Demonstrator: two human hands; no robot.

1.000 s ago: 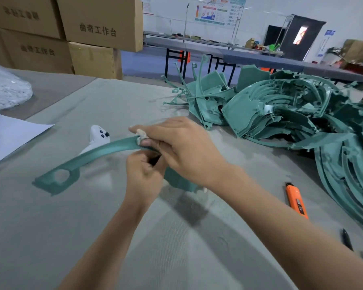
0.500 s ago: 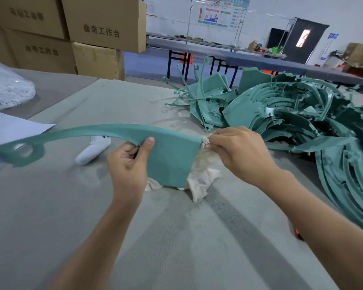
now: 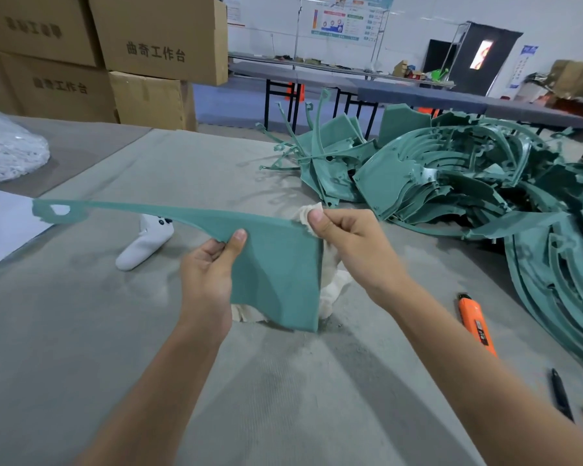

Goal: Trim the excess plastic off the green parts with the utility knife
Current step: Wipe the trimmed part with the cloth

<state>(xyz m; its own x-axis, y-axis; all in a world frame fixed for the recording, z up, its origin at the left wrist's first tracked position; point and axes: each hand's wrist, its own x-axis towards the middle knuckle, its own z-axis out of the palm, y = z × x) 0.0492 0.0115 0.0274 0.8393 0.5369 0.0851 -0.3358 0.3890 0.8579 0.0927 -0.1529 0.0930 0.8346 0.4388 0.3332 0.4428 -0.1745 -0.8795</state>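
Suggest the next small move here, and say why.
Probably the right hand drops the cloth and reaches for the orange utility knife lying on the table to its right: the left hand holds the green part up, the knife is untouched, and the part's far end looks ragged.

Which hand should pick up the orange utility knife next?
Right. The orange plastic utility knife lies on the side of the right hand, near its forearm. The left hand grips the flat green plastic part; the right pinches only a crumpled white cloth, easily dropped.
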